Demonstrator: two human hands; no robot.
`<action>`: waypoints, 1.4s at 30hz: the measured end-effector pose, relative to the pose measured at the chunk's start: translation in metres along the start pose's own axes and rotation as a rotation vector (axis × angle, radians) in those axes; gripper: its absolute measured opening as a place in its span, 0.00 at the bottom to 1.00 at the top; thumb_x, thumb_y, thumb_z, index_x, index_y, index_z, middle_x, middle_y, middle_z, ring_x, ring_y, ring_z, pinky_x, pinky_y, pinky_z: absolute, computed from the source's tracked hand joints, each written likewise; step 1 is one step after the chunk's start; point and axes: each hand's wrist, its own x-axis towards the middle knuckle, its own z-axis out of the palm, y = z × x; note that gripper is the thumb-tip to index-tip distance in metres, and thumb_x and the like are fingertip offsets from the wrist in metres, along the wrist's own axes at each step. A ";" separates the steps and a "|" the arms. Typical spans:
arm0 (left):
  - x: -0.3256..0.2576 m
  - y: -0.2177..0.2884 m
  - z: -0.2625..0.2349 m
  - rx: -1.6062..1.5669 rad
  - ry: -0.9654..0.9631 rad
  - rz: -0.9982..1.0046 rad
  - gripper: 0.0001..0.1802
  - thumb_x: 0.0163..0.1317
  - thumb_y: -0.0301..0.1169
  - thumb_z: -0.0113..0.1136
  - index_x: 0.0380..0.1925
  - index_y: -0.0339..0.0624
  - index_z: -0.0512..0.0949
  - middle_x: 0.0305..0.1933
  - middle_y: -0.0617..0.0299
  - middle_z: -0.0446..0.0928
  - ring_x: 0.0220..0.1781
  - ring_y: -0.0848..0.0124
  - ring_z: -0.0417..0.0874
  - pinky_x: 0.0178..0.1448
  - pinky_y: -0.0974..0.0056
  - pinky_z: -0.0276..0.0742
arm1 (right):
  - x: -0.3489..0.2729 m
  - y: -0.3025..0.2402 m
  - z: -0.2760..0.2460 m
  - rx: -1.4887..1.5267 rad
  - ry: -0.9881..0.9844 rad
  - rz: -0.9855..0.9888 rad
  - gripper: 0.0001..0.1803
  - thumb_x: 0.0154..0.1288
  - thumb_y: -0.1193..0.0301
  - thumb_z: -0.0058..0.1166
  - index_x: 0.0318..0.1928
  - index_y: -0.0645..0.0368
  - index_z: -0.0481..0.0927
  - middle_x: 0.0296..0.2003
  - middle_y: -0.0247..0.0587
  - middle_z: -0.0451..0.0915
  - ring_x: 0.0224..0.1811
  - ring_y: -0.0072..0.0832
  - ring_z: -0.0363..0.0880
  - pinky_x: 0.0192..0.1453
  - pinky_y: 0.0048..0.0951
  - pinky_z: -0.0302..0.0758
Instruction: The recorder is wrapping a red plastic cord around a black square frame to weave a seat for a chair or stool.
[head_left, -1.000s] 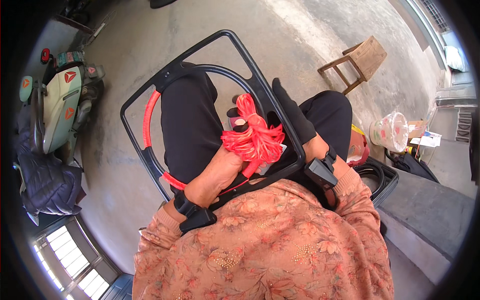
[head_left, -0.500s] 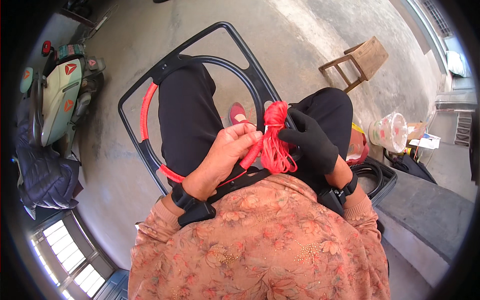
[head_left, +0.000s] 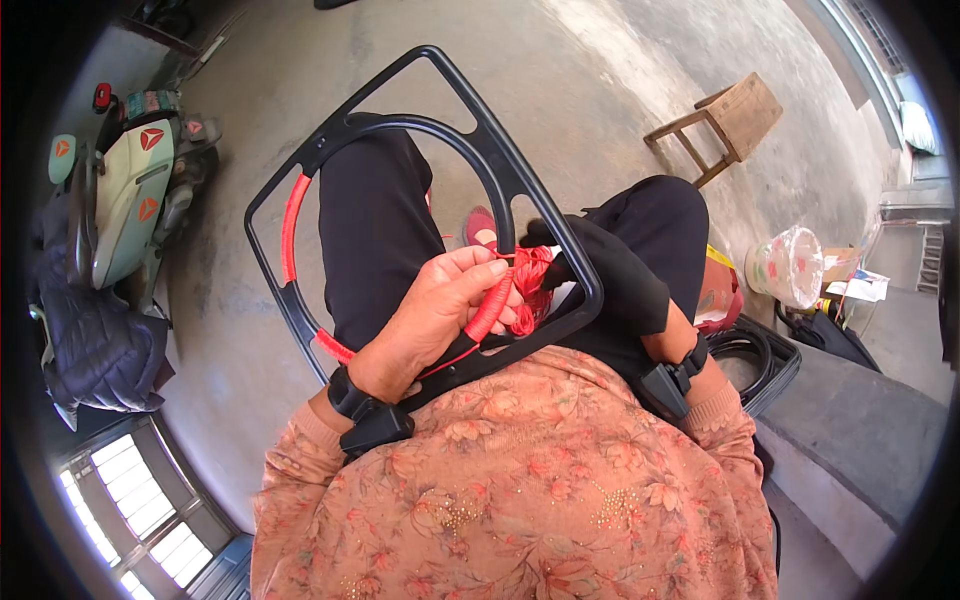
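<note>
Across my lap lies a black frame [head_left: 478, 112], roughly square outside with a round ring inside. Red cord is wound tightly round parts of the ring, one wrapped stretch [head_left: 292, 228] showing on its left side. My bare left hand [head_left: 440, 308] pinches the ring and its cord wrapping [head_left: 490, 305] at the lower right. Just right of those fingers, a bundle of red cord [head_left: 535, 285] sits behind the frame's right bar. My right hand [head_left: 610, 270], in a black glove, is closed on this bundle behind the bar, its fingertips partly hidden.
A small wooden stool [head_left: 735, 125] stands on the concrete floor at the far right. To my right are a plastic-wrapped tub [head_left: 790, 268], a coiled black hose [head_left: 745, 355] and a grey ledge [head_left: 850, 420]. A scooter [head_left: 140, 205] with a dark padded cover is parked at left.
My right hand has carried the cord bundle from above the frame's right bar down behind it, inside the frame. My left hand stays pinching the ring.
</note>
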 end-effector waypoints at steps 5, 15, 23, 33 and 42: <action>0.000 0.000 -0.001 -0.040 -0.015 0.004 0.07 0.66 0.32 0.52 0.36 0.40 0.72 0.29 0.56 0.79 0.26 0.70 0.82 0.29 0.70 0.80 | -0.003 0.048 0.004 -0.099 -0.192 0.019 0.24 0.65 0.66 0.52 0.59 0.64 0.68 0.46 0.45 0.77 0.45 0.29 0.75 0.49 0.30 0.73; -0.002 0.000 -0.007 -0.103 0.003 0.067 0.06 0.65 0.30 0.53 0.38 0.43 0.69 0.28 0.54 0.79 0.23 0.68 0.82 0.27 0.68 0.79 | -0.015 0.016 -0.022 -0.808 0.378 -0.066 0.19 0.52 0.70 0.60 0.46 0.59 0.78 0.38 0.43 0.79 0.40 0.36 0.78 0.45 0.31 0.74; -0.002 -0.001 -0.006 -0.121 0.004 0.063 0.06 0.65 0.30 0.53 0.38 0.41 0.70 0.27 0.54 0.79 0.24 0.68 0.82 0.28 0.68 0.79 | 0.021 0.054 0.014 -1.196 -0.257 -0.404 0.09 0.51 0.70 0.56 0.34 0.57 0.81 0.38 0.43 0.79 0.48 0.36 0.76 0.49 0.28 0.72; 0.001 -0.002 -0.012 -0.152 0.035 0.081 0.06 0.65 0.30 0.53 0.36 0.40 0.70 0.27 0.54 0.78 0.24 0.67 0.81 0.28 0.67 0.79 | -0.069 0.014 -0.062 0.369 0.422 -0.059 0.18 0.64 0.68 0.53 0.52 0.63 0.74 0.45 0.35 0.78 0.49 0.24 0.75 0.54 0.24 0.70; 0.006 -0.005 -0.007 -0.172 0.006 0.044 0.06 0.65 0.30 0.53 0.39 0.40 0.71 0.27 0.53 0.79 0.24 0.65 0.82 0.26 0.66 0.79 | -0.077 0.007 -0.104 0.416 0.646 0.097 0.19 0.65 0.66 0.52 0.53 0.63 0.73 0.43 0.35 0.79 0.48 0.23 0.75 0.54 0.23 0.69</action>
